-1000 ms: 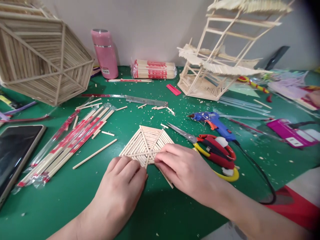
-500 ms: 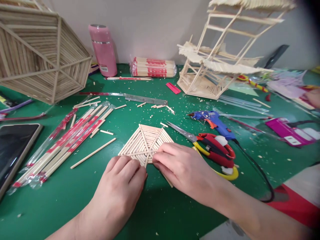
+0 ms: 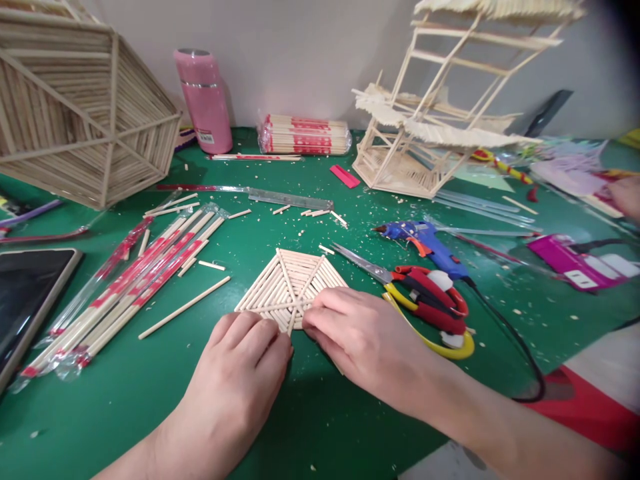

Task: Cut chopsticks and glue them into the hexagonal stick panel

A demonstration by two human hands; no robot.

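A hexagonal panel of wooden sticks (image 3: 296,280), laid in nested rows with crossing spokes, lies on the green table in front of me. My left hand (image 3: 243,380) is curled at its near left edge, fingertips tucked out of sight. On its near right side my right hand (image 3: 357,333) has its fingers pressed together at the panel's edge; what lies under them is hidden. Just right of the panel, scissors (image 3: 425,300) with red and yellow handles point toward it. Behind them rests a blue glue gun (image 3: 425,243) with a black cord.
Wrapped chopsticks (image 3: 145,287), a loose stick (image 3: 185,308) and a phone (image 3: 33,300) lie left. Behind stand a large stick-built panel (image 3: 80,113), a pink bottle (image 3: 204,100), a chopstick bundle (image 3: 305,135) and a tiered stick model (image 3: 430,127). Another person's hand (image 3: 627,197) shows at far right.
The view has shifted slightly, so things sit a little further left. My right hand has turned slightly, and less of the stick end beneath it shows. My left hand is nearly still.
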